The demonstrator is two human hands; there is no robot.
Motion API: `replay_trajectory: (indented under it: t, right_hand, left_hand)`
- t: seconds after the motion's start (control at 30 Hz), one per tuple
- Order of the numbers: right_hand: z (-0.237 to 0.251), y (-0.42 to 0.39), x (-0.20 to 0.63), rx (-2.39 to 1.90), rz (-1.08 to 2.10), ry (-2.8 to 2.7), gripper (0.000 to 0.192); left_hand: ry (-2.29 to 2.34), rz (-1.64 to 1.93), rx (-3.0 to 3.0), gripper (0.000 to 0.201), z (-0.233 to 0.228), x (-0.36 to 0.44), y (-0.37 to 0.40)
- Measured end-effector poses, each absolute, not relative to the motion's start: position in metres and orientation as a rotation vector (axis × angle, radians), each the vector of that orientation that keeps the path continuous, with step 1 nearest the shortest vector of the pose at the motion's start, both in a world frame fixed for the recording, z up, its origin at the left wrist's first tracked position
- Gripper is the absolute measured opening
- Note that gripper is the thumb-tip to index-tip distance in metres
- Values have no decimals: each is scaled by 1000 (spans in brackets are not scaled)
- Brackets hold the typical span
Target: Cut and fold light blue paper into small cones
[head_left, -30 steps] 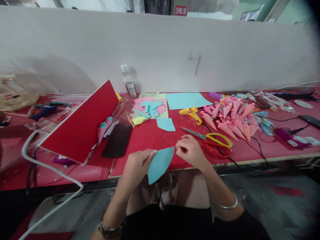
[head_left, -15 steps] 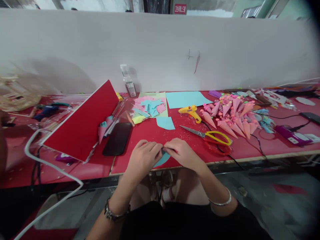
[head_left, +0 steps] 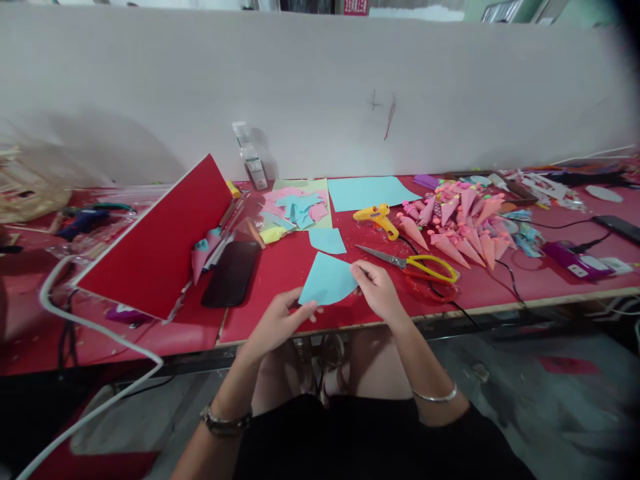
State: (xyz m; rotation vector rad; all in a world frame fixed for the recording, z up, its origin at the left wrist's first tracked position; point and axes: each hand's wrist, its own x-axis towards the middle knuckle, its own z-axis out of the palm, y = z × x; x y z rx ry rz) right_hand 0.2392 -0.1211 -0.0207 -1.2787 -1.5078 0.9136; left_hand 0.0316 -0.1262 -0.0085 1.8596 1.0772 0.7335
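Observation:
A fan-shaped piece of light blue paper (head_left: 327, 281) is held between both hands just above the front of the red table (head_left: 280, 267). My left hand (head_left: 277, 325) pinches its lower left corner. My right hand (head_left: 377, 290) grips its right edge. Yellow-handled scissors (head_left: 415, 264) lie just right of my right hand, and a yellow glue gun (head_left: 376, 218) lies behind them. A smaller blue paper piece (head_left: 327, 240) rests on the table beyond the held one.
A pile of pink paper cones (head_left: 460, 223) sits at the right. A black phone (head_left: 231, 272) lies left of my hands beside a tilted red board (head_left: 160, 240). Paper scraps (head_left: 296, 210), a large blue sheet (head_left: 367, 191), a bottle (head_left: 249, 155) and cables crowd the back.
The blue paper was bunched between my two hands at the table edge; now it is spread flat and lifted further over the table, with my hands apart at its two sides.

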Motion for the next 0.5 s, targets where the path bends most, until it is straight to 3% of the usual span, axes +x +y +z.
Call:
replay_trajectory:
  t: [0.13, 0.2, 0.3, 0.5]
  right_hand:
    - [-17, -124, 229, -1349, 478, -1658, 29]
    - [-9, -129, 227, -1327, 308, -1809, 43]
    - [0, -137, 224, -1182, 482, -2081, 58]
    - [-4, -141, 219, -1110, 843, -2105, 56]
  left_hand:
    - [1183, 733, 1863, 32, -15, 38, -132]
    - [1189, 736, 1912, 30, -15, 38, -132]
    - [1114, 771, 1985, 28, -11, 37, -132]
    - [883, 818, 1975, 23, -8, 43, -134]
